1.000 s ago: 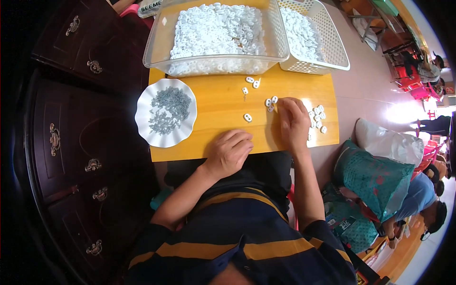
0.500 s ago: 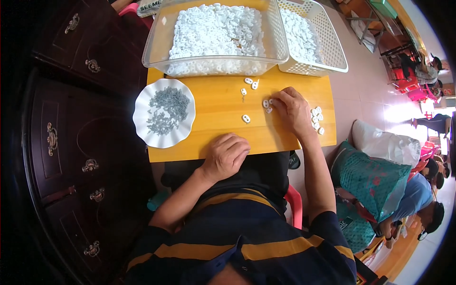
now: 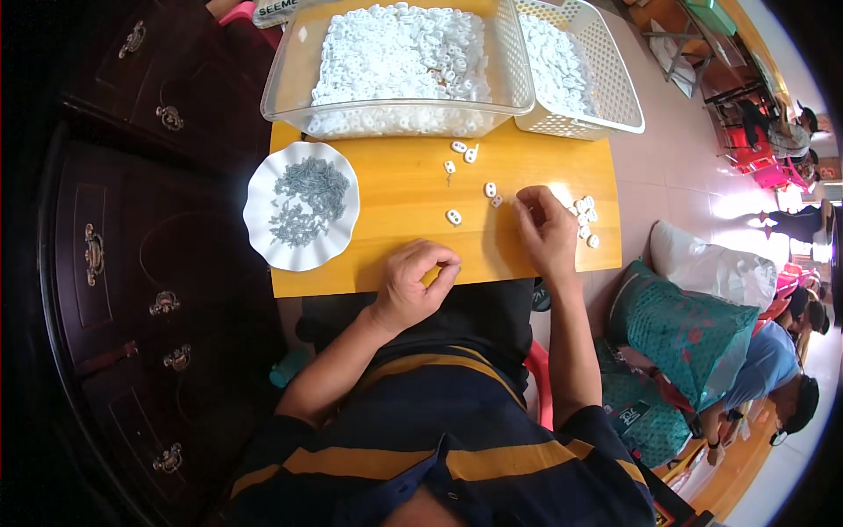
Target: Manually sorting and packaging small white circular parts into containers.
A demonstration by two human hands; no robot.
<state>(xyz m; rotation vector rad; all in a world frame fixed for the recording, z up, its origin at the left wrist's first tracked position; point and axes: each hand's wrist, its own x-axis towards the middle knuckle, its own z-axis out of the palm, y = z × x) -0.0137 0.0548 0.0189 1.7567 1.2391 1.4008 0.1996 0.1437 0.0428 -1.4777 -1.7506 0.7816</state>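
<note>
My right hand [image 3: 549, 233] hovers over the right part of the yellow wooden table, its fingers bent into a pinch. The fingertips hide what they hold, but a small white piece no longer lies where they were. Beside it lie two white oval two-holed plastic pieces [image 3: 490, 189]. Near the table's front edge is my left hand [image 3: 414, 279], thumb and forefinger curled together in a ring; anything between the tips is too small to tell. More such pieces lie farther left, one white piece [image 3: 450, 166] with a thin grey screw-like part sticking out. To the right sits a white cluster [image 3: 586, 215].
A scalloped white plate [image 3: 262, 237] of small grey screw-like parts stands on the left. Across the back are a clear bin [image 3: 290, 88] and a perforated basket [image 3: 615, 70], both full of white pieces. Dark drawers [image 3: 132, 263] flank the left; sacks [image 3: 685, 307] and other people are right.
My right hand has drawn back toward me from the white pieces, and one piece is gone from there. My left hand has turned, its thumb and forefinger now forming a ring.
</note>
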